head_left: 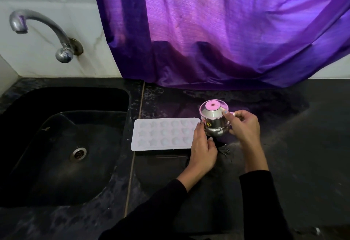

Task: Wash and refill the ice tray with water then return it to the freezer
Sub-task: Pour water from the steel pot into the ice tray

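White ice tray [164,134] flat on dark surface [284,145] right of sink [62,145]; contents unclear. Right hand [244,126] grips steel cup [214,120], liquid inside. Left hand [203,149], loosely curled, touches cup and tray end.

A purple curtain [217,31] is hung against the white wall, its hem resting on the dark table [284,145]. A black sink [62,145] is set below a chrome tap [41,31].

1 ice tray [162,134], approx 18 cavities in 3 rows; 1 steel cup [214,120]; 2 hands, left [203,149] & right [244,126]; 1 tap [41,29]; 1 sink [62,145]; 1 curtain [217,31].
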Available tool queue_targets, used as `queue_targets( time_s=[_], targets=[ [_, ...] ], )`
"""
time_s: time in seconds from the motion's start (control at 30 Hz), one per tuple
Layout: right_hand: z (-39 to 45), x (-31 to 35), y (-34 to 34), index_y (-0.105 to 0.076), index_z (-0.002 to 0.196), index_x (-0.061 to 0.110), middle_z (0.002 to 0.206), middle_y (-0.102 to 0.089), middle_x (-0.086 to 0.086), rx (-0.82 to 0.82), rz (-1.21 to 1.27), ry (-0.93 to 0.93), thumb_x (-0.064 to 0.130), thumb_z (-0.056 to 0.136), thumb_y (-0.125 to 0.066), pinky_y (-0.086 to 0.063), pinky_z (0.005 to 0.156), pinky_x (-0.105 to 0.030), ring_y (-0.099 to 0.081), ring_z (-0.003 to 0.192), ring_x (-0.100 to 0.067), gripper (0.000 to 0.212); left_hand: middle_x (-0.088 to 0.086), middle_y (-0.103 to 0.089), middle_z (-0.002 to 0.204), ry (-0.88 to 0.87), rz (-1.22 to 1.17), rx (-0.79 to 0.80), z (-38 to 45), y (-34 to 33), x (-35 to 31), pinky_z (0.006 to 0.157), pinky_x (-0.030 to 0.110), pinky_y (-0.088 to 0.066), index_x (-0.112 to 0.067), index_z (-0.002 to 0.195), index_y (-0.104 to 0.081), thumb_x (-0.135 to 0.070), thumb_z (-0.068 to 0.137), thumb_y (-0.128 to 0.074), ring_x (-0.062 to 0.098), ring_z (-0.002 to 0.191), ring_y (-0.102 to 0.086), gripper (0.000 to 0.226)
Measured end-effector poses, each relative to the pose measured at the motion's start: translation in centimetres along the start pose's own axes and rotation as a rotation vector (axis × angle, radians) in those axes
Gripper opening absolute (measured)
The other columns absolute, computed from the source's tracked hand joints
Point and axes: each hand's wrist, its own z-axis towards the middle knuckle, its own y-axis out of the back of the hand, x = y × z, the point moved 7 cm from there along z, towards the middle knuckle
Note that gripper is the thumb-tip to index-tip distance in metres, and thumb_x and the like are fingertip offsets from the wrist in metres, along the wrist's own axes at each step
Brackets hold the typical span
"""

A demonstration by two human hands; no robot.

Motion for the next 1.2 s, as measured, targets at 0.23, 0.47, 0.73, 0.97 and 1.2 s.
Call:
queue_targets(
  time_s=[0.23,0.47,0.73,0.97,1.2],
  targets=[
    [-0.2,1.6,-0.7,-0.061,0.07,0.019,0.071,-0.07,0.002,-0.029,-0.178,0.057,0.053,0.074,-0.069,-0.054,0.084,-0.046,-0.068,0.077,-0.027,0.035,-0.006,-0.04,0.136,0.027,-0.026,0.036,-0.1,0.9,0.2,0.093,0.001,-0.028,-0.017,0.145,-0.029,-0.002,0.092,-0.043,0.001,0.119,-0.04,0.057],
    [-0.8,2.1,-1.0,-0.061,0.074,0.018,0.076,-0.07,-0.002,-0.052,-0.227,0.09,0.049,0.079,-0.069,-0.052,0.083,-0.042,-0.066,0.082,-0.026,0.032,-0.004,-0.042,0.139,0.044,-0.046,0.079,-0.4,1.3,0.5,0.106,0.032,-0.041,-0.019,0.145,-0.029,-0.007,0.091,-0.042,0.011,0.121,-0.047,0.057],
    [-1.8,2.1,-0.9,-0.063,0.075,0.016,0.072,-0.069,-0.002,-0.075,-0.199,0.072,0.046,0.081,-0.069,-0.051,0.079,-0.038,-0.066,0.074,-0.023,0.031,0.0,-0.043,0.14,0.024,-0.023,0.097,-0.6,1.6,0.7,0.108,0.032,-0.038,-0.017,0.145,-0.031,-0.006,0.092,-0.043,0.012,0.128,-0.042,0.056],
    [-2.4,0.8,-1.0,-0.064,0.072,0.015,0.068,-0.07,-0.004,-0.09,-0.017,-0.013,0.042,0.079,-0.073,-0.058,0.074,-0.049,-0.07,0.072,-0.027,0.029,-0.003,-0.036,0.149,0.024,-0.02,0.088,-0.5,2.1,1.0,0.114,0.03,-0.03,-0.02,0.149,-0.026,-0.008,0.092,-0.042,0.007,0.136,-0.032,0.06],
    [-3.2,1.3,-1.5,-0.064,0.072,0.014,0.068,-0.069,-0.008,-0.083,0.063,-0.035,0.038,0.078,-0.075,-0.058,0.072,-0.056,-0.07,0.072,-0.031,0.027,-0.006,-0.032,0.151,0.013,-0.068,0.035,-0.7,3.0,0.9,0.115,0.032,-0.03,-0.02,0.15,-0.022,-0.007,0.092,-0.043,0.007,0.138,-0.031,0.063]
  ],
)
